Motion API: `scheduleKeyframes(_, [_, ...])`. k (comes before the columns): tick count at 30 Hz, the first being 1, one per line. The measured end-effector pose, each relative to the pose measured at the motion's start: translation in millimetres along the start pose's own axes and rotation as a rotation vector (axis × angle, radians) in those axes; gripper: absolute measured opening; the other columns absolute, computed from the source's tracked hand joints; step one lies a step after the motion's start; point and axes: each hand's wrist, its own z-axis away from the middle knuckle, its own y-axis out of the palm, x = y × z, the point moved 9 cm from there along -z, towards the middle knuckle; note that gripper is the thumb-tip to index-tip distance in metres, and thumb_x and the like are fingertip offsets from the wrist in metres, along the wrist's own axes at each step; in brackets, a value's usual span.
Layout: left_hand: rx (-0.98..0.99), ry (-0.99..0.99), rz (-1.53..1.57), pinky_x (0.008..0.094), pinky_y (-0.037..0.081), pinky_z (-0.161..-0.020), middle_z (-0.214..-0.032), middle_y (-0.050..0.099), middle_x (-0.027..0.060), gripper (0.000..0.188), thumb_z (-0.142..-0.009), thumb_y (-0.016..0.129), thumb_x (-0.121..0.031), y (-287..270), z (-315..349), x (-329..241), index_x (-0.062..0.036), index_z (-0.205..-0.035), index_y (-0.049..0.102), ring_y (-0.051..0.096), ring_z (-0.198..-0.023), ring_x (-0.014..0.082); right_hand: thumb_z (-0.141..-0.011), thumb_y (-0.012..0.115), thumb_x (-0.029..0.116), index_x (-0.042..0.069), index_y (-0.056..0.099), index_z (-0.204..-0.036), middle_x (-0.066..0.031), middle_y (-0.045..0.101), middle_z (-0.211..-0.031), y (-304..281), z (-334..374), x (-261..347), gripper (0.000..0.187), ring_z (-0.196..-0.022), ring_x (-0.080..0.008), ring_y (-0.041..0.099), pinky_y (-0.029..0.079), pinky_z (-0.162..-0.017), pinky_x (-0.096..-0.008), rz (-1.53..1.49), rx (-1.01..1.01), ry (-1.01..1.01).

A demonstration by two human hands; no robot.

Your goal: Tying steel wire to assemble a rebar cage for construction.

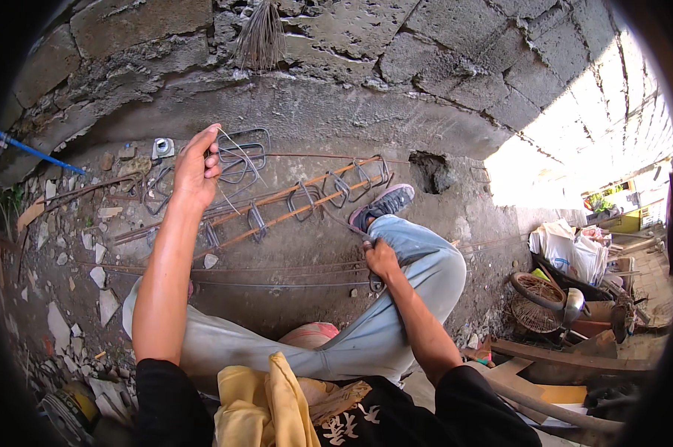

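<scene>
"Largest item?"

"Block wall (321,45), grey, rough; 12 o'clock."

"Next?"

"Rebar frame (316,202), long rods with squared hoops spaced along them; on the ground, from centre toward 9 o'clock."

"Loose pieces?"

"Bent metal hoops (252,156), grey, near 10 o'clock, beside the frame."

"Hands?"

"Left hand (196,167), 10 o'clock, raised: fingertips pinched on a wire. Right hand (383,259), 4 o'clock: fist closed round a dark implement (357,230), kind unclear."

"Smallest?"

"Said wire (240,151), thin, slanting toward 4 o'clock from the fingertips."
</scene>
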Motion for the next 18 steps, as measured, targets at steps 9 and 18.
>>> scheduleKeyframes(9, [0.022,-0.031,0.046,0.0161,0.024,-0.041,-0.075,0.046,-0.0052,0.027,-0.088,0.066,-0.020,-1.5,-6.8,-0.9,-0.0085,-0.113,0.063,0.035,-0.054,0.0015,-0.092,0.052,0.036,-0.013,0.061,-0.096,-0.0251,0.065,-0.089,-2.3,39.8,68.9,0.050,-0.096,-0.0323,0.064,0.045,-0.085,-0.0420,-0.312,0.335,0.248])
scheduleKeyframes(18, [0.036,-0.053,0.034,0.0166,0.024,-0.040,-0.073,0.046,-0.0056,0.028,-0.089,0.064,-0.020,3.9,-3.7,1.8,-0.0091,-0.115,0.060,0.035,-0.053,0.0017,-0.090,0.056,0.035,-0.001,0.053,-0.109,-0.0336,0.061,-0.090,-15.8,41.3,46.2,0.041,-0.089,-0.0505,0.059,0.048,-0.078,-0.0543,0.059,-0.067,-0.067])
